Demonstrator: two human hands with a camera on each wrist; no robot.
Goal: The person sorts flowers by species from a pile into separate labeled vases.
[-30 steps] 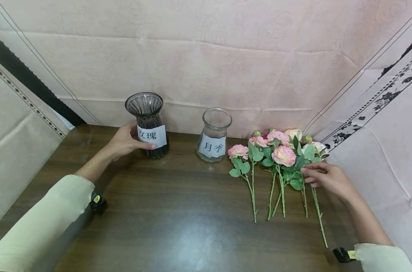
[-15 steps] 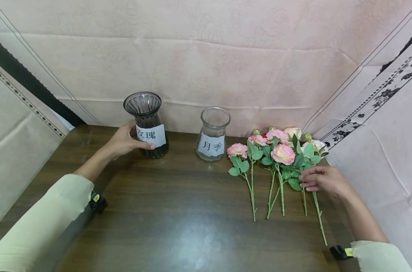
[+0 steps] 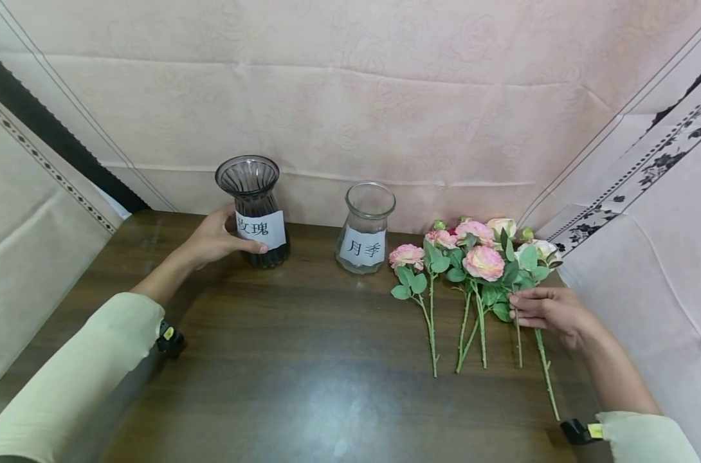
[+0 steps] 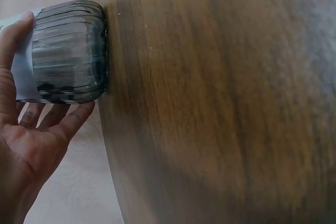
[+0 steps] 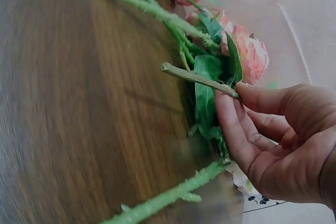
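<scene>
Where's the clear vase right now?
In the head view, the clear vase stands near the back edge of the table, right of the dark vase in the left hand and just left of the pink flowers.

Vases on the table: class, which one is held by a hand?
The dark grey, ribbed vase, held in the left hand; the clear glass vase, to its right, stands untouched.

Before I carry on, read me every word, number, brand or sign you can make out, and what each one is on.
"玫瑰": on the white label of the dark ribbed glass vase.
"月季": on the paper label of the clear glass vase.
Yellow patches on the black wrist devices: too small to tell whether they bear any writing.
No other text is legible.
</scene>
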